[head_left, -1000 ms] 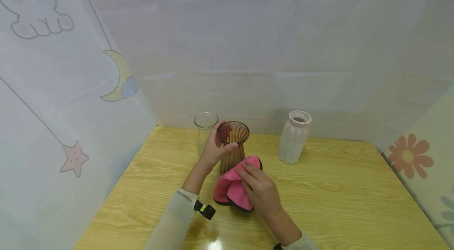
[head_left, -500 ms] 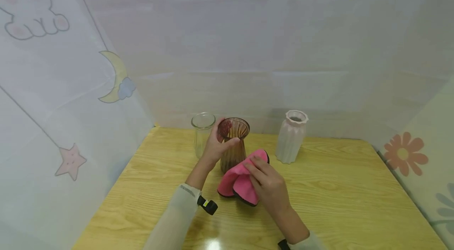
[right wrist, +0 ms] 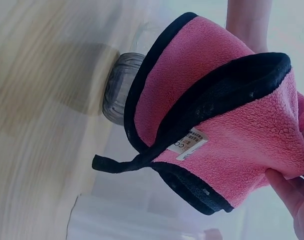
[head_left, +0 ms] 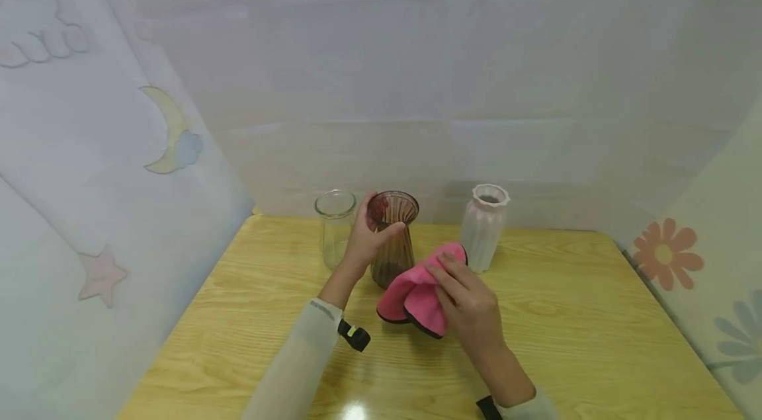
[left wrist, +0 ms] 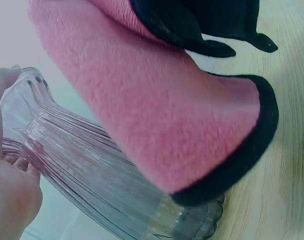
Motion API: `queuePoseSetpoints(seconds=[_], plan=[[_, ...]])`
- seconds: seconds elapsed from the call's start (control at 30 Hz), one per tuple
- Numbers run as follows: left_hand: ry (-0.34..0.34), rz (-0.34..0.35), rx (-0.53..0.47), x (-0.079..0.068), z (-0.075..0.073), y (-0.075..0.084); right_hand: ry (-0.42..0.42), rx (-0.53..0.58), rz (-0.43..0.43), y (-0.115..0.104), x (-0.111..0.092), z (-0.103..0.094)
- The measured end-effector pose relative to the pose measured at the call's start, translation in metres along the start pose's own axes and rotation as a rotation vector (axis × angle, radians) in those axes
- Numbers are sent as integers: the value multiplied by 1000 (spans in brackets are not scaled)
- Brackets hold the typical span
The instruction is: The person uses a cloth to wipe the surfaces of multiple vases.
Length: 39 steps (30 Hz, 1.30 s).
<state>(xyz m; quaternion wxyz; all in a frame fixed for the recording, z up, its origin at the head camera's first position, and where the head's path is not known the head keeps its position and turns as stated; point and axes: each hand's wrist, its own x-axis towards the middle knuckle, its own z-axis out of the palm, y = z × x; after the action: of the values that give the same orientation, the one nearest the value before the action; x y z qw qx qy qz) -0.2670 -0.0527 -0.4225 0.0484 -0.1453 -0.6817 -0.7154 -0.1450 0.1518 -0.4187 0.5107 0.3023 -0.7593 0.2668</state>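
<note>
My left hand (head_left: 364,245) grips a reddish-brown ribbed glass vase (head_left: 395,254) just below its flared rim, thumb on the near side. The vase stands nearly upright; whether its base touches the table is hard to tell. My right hand (head_left: 476,311) pinches a folded pink cloth (head_left: 419,294) with black edging, which hangs in front of the vase's lower body. Seen from the left wrist, the cloth (left wrist: 156,110) covers part of the vase (left wrist: 92,160). A white label (right wrist: 189,144) shows on the cloth in the right wrist view.
To the left of the held vase stands a clear glass vase (head_left: 335,238). A white fluted vase (head_left: 483,231) is at the back right, close behind the cloth. Everything is on a wood-grain table (head_left: 595,327), with printed sheets (head_left: 369,76) hanging behind and at the sides.
My right hand has carried the cloth to the right and upward, toward the white vase. The held vase has shifted slightly away from the clear one, and the head view has turned a little right.
</note>
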Motion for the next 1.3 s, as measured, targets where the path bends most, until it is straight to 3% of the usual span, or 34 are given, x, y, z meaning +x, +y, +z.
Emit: queuePoseSetpoints(seconds=[0.57,0.87,1.07,1.23,1.3], plan=[[39,8,25,15,15,-2,41,-33,15,23,-4,-30],[40,18,48,19,12,-3,48,-62,37,36,-7,-45],[86,131,91,15,3,5,66,-88,50,42,-6,-53],[156,309,280,12,4,27,90,-111,48,46,-6,-60],[148,370,325,11,8,40,95,-107,48,48,-6,-63]])
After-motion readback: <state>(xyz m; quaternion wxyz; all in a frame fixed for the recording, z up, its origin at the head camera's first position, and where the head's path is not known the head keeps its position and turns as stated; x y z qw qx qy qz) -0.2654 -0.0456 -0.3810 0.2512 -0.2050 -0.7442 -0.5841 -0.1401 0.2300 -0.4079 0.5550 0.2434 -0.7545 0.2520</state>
